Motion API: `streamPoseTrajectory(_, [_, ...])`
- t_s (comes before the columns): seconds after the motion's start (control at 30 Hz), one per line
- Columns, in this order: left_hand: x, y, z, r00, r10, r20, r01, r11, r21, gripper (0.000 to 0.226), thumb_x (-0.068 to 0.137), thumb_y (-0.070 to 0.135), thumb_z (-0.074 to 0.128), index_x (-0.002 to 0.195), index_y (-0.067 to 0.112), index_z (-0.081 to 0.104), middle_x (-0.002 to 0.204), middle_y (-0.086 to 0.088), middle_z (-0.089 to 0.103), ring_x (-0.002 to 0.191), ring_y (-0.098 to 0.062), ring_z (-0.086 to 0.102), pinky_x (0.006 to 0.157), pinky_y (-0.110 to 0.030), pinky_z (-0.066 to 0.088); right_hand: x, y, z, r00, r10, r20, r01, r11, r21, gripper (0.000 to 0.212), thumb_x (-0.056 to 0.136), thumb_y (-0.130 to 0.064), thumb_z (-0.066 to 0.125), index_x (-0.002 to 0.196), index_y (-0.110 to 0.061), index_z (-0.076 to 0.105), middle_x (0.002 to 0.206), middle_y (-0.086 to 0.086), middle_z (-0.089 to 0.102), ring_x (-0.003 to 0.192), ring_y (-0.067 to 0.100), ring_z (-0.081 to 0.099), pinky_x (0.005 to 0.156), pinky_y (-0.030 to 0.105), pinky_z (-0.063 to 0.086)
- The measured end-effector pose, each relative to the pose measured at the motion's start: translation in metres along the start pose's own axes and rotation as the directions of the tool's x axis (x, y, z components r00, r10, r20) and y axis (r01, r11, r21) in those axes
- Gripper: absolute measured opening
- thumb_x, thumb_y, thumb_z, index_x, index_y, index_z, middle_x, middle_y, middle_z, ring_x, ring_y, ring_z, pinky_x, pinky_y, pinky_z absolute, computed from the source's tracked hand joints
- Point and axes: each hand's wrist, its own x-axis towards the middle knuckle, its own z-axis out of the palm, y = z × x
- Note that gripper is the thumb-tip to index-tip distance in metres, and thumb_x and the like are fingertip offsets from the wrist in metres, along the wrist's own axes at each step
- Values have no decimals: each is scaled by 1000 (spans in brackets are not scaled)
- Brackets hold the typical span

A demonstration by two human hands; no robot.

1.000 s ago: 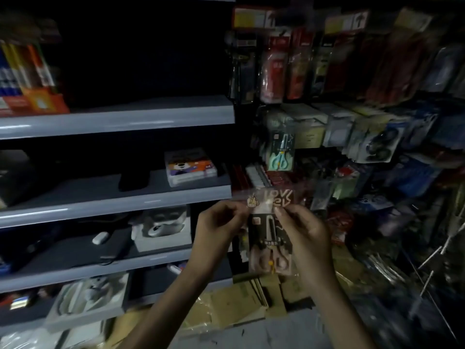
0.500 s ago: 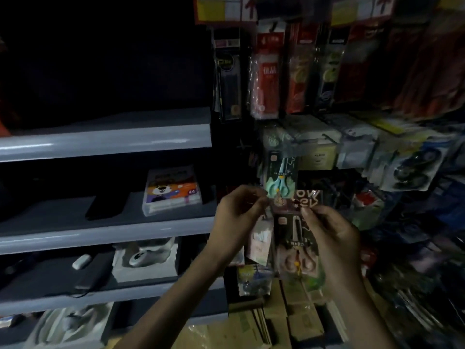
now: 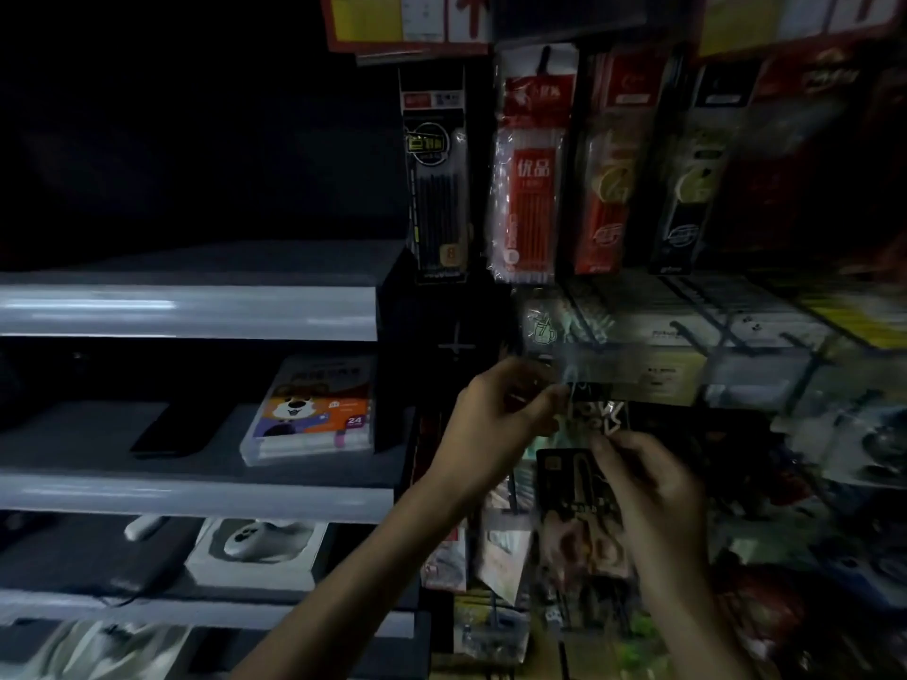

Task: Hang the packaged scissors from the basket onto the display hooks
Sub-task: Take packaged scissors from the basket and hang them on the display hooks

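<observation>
Both hands hold one packaged pair of scissors (image 3: 581,488), a dark card in clear plastic with pinkish handles low down. My left hand (image 3: 495,424) pinches the pack's top left corner. My right hand (image 3: 648,488) grips its right side and covers part of the card. The pack's top reaches a blurred row of hanging packs and hooks (image 3: 554,336) on the display wall. The hook itself is too blurred to make out. No basket is in view.
Hanging pen and pencil packs (image 3: 527,174) fill the wall above. To the left run grey shelves (image 3: 196,311) with a marker box (image 3: 314,409) and boxed white devices (image 3: 255,547). More hanging goods crowd the right side and below the hands.
The view has moved closer and tilted up. Both hands have raised the scissors pack higher toward the row of hanging packs, still gripping it.
</observation>
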Motion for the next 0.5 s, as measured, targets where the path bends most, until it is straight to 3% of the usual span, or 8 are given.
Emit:
streamPoseTrajectory(0.13, [5,-3,7,999,21,39,-23,998,52,10,101,26,70,105,17,73,92,-7,78,86,-23,76,80,-45,63,13,8,-3,999,22,36,-22,1000,12,7,98,-17,68,94,-14,73,85,-9,73,82,1,68,69,10,48])
streamPoseTrajectory(0.27, [6,-4,11,1000,16,-1,-16,998,63,9,102,19,69,101,12,74,87,-5,78,81,-16,76,74,-31,58,20,14,-8,997,56,50,-57,998,16,6,97,-18,69,94,-16,73,89,-6,74,86,4,68,72,17,49])
streamPoseTrajectory(0.4, [13,-5,12,991,27,-128,-5,986,168,16,97,35,74,101,20,72,86,2,79,83,-14,77,79,-46,63,22,17,-13,996,62,56,-62,998,-6,5,97,-21,70,96,-17,73,93,-3,74,89,5,68,73,21,48])
streamPoseTrajectory(0.5, [14,2,18,996,35,-80,-22,988,154,18,96,27,72,111,16,72,95,-4,78,86,-22,77,78,-51,64,21,18,-13,995,66,68,-65,998,-15,14,95,-31,72,99,-18,74,93,-3,75,90,9,69,73,29,49])
